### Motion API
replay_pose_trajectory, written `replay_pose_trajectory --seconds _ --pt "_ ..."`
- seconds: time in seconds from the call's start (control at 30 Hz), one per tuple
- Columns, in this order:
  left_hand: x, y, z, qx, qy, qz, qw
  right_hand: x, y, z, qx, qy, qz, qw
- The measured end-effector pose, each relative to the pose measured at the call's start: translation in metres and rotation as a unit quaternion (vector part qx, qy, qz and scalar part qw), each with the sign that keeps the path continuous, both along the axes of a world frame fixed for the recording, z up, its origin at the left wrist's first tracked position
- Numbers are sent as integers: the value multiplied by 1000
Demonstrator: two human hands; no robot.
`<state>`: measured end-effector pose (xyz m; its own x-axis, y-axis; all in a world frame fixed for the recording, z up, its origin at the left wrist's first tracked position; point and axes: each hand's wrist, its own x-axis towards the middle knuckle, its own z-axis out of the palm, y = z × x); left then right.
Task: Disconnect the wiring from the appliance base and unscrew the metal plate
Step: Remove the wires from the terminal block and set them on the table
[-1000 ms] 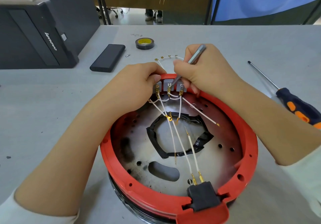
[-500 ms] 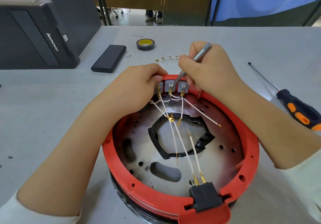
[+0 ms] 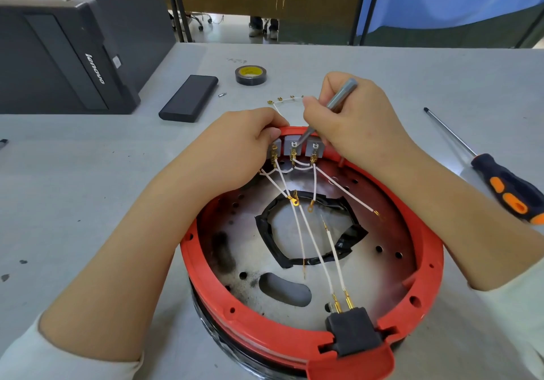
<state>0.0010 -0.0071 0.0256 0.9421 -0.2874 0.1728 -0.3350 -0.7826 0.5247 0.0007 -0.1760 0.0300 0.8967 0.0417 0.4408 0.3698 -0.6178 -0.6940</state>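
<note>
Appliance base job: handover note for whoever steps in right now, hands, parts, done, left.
Left hand: grips the far rim of the red appliance base by the left terminal block.
Right hand: holds a small grey screwdriver, tip on the middle terminal block.
Done: a wire strip lies loose on the table; several white leads hang free over the metal plate.
Left: wires on the three terminals and the black plug, then unscrew the plate. Big orange-handled screwdriver lies to the right.
</note>
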Motion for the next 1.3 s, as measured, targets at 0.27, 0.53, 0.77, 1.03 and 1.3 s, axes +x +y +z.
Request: replay_pose_trajectory --seconds 0.27,0.53,0.77,1.03,1.3 --pt "0 0 -1 1 -5 -3 1000 2 1 3 -21 51 11 998" --pt "1 -1 0 10 -3 -5 1000 7 1 7 -7 91 14 996" --pt "1 1 0 -4 1 -11 1000 -6 0 0 50 -35 22 998" --pt "-2 0 1 -1 5 -18 1000 -1 0 16 1 56 117 992" --pt "-4 0 3 2 -1 -27 1000 6 22 16 -236 -20 72 969"
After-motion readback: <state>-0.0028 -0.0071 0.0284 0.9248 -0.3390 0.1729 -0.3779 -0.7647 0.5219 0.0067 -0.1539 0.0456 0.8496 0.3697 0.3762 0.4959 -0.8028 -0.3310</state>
